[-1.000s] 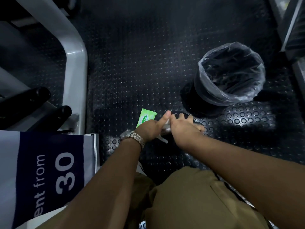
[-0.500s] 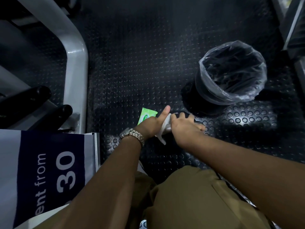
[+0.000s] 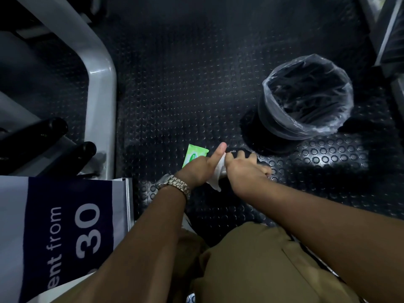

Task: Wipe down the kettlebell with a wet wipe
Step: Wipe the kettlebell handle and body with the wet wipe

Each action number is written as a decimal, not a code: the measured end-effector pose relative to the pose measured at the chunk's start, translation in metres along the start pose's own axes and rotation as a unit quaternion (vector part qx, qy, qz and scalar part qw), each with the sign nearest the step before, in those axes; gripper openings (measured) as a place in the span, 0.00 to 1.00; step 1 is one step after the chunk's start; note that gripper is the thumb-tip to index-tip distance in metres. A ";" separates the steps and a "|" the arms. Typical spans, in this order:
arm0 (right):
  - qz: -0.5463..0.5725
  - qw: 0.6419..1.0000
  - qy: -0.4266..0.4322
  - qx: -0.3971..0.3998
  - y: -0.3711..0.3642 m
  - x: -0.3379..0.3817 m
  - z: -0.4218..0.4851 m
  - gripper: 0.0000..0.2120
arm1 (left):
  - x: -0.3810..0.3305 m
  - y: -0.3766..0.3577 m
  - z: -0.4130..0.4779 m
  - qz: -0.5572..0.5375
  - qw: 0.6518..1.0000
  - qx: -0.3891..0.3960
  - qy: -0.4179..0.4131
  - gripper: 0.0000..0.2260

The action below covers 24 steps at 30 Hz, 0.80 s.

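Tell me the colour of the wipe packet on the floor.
The wipe packet is light green, head view.

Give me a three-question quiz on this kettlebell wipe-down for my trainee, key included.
1. True or false: the right hand holds the wet wipe.
2. What lies on the floor just beyond the left hand? A. green wipe packet B. spray bottle C. towel
3. Fill in: the watch is on the ___ wrist.
Key: 1 false, the left hand holds it, and the right hand lies on the kettlebell; 2 A; 3 left.
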State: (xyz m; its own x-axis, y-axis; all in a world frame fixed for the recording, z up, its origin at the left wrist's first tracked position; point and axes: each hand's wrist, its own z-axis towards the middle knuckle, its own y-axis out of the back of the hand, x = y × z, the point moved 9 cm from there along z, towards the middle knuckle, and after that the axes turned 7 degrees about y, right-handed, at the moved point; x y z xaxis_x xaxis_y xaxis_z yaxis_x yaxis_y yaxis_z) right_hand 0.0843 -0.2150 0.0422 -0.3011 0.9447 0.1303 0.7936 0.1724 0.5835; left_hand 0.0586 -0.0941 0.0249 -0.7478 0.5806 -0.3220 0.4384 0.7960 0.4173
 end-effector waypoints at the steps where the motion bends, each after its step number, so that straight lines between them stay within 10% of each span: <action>1: -0.005 1.000 0.000 0.000 0.000 -0.001 -0.001 0.47 | -0.002 0.000 -0.001 0.000 1.000 0.006 -0.004 0.39; 24: 0.010 1.000 -0.004 0.006 0.002 0.001 -0.001 0.49 | 0.004 -0.012 0.011 0.036 0.998 0.009 0.057 0.54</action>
State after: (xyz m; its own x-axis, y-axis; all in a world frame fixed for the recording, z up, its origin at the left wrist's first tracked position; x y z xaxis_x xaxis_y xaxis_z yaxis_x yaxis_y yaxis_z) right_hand 0.0848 -0.2141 0.0440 -0.2804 0.9502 0.1362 0.8061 0.1561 0.5709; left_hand 0.0556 -0.0996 0.0095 -0.7654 0.6144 -0.1914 0.5017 0.7560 0.4204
